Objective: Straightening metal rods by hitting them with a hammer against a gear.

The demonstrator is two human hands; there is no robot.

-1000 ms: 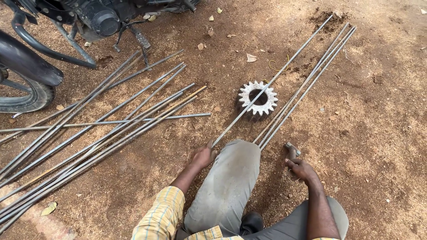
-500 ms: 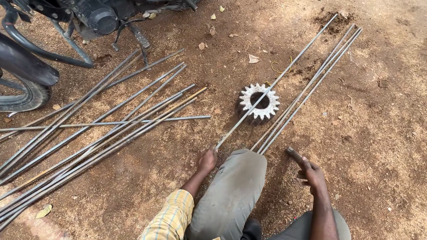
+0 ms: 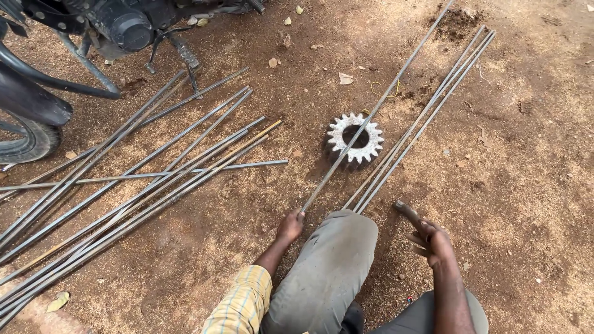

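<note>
left hand (image 3: 289,226): low centre of frame, fingertips on the near end of a long steel rod (image 3: 376,108); grip closed around the rod end, pinning it at the dirt.
right hand (image 3: 433,238): lower right, grip clamped on a dark hammer (image 3: 409,213); hammer head points up-left, just above the ground, close to the near ends of the rod pair.
steel rod: runs diagonally from the left hand up to the top edge, right of centre; lies across the top face of the gear, touching it.
gear (image 3: 354,140): metal spur gear, centre of frame, lying flat on the ground, bore facing up, teeth light grey.
rod pair (image 3: 427,117): two or three thin rods side by side, just right of the gear, parallel-ish to the held rod, near ends at the person's knee.
knee (image 3: 337,247): grey trouser leg between the two hands, bottom centre.
sleeve (image 3: 241,303): yellow check, left arm, bottom edge.
rod pile (image 3: 130,185): many long rods fanned over the left half, one lying crosswise toward the centre.
motorcycle (image 3: 117,25): upper left, engine and stand visible, tyre (image 3: 28,139) at the left edge.
ground (image 3: 526,185): brown dirt, scattered dry leaves at top.
</note>
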